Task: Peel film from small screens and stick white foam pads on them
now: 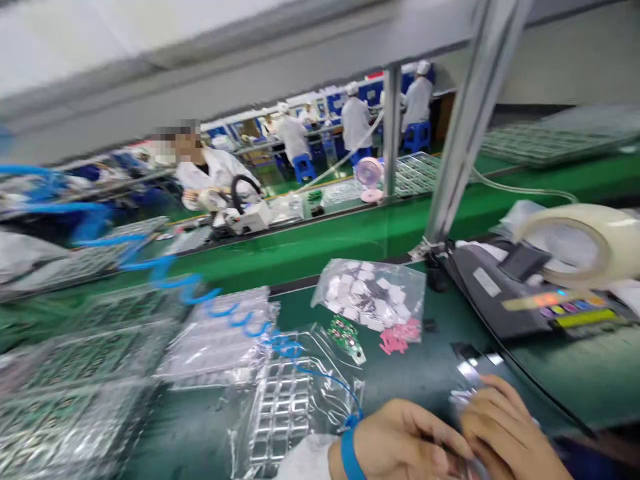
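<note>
My left hand (pixel 400 437), with a blue wrist strap (pixel 351 455) and a coiled blue cord, is at the bottom of the head view. My right hand (pixel 507 427) is close beside it, and the fingers of both curl inward and meet. Whatever they pinch is mostly hidden and blurred. Small shiny pieces (pixel 469 372) lie just beyond the right fingers. Ahead of my hands are a green circuit board (pixel 346 338), several pink pieces (pixel 400 335) and a clear bag of white square pieces (pixel 370 297). A clear plastic tray (pixel 280 407) lies left of my left hand.
Stacked trays of circuit boards (pixel 65 407) and clear bags (pixel 220 333) fill the left side. At right, a large tape roll (pixel 575 243) sits by a dark grey device (pixel 495 293) with a black cable. A metal post (pixel 463 133) rises at the bench's back; a co-worker (pixel 215 173) sits opposite.
</note>
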`<move>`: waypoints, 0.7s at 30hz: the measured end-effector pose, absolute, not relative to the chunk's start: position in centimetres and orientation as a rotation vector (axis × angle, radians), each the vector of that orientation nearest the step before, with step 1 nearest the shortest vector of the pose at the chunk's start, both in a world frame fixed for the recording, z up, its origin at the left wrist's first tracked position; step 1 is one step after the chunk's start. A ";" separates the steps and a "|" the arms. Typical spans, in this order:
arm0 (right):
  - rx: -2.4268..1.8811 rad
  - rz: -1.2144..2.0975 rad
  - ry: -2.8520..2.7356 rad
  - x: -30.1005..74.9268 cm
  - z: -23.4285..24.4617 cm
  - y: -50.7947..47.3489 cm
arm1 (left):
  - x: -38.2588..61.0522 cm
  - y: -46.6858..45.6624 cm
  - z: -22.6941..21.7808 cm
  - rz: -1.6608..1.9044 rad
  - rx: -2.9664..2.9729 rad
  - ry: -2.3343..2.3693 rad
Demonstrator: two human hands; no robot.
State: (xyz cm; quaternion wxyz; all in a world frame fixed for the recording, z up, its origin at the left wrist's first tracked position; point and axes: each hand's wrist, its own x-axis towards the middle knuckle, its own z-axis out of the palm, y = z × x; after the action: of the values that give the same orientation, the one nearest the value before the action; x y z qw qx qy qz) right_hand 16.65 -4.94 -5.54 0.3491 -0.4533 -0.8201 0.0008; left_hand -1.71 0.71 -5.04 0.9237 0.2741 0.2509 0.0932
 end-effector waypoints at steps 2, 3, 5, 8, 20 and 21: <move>-1.248 0.095 -2.098 16.4 -5.1 -5.1 | -1.4 0.7 -4.6 0.196 0.480 0.512; -1.276 0.132 -2.082 16.3 -5.0 -5.2 | -1.3 0.8 -4.4 0.186 0.461 0.511; -1.319 0.169 -2.057 16.1 -5.1 -5.4 | -1.2 1.1 -4.2 0.161 0.442 0.502; -1.343 0.163 -2.024 16.0 -5.2 -5.6 | -1.2 1.4 -4.1 0.163 0.423 0.473; -1.265 0.522 -1.619 16.2 -4.4 -7.1 | -1.1 2.2 -3.6 0.365 0.385 0.345; -1.318 0.547 -1.559 16.5 -4.7 -7.0 | -1.2 2.3 -3.6 0.408 0.384 0.351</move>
State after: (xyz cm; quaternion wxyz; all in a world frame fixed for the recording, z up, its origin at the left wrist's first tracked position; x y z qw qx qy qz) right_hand 16.46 -7.03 -4.74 0.4919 -0.5430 -0.6423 0.2252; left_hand -1.21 2.33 -3.61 0.9458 0.1885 0.1725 0.2003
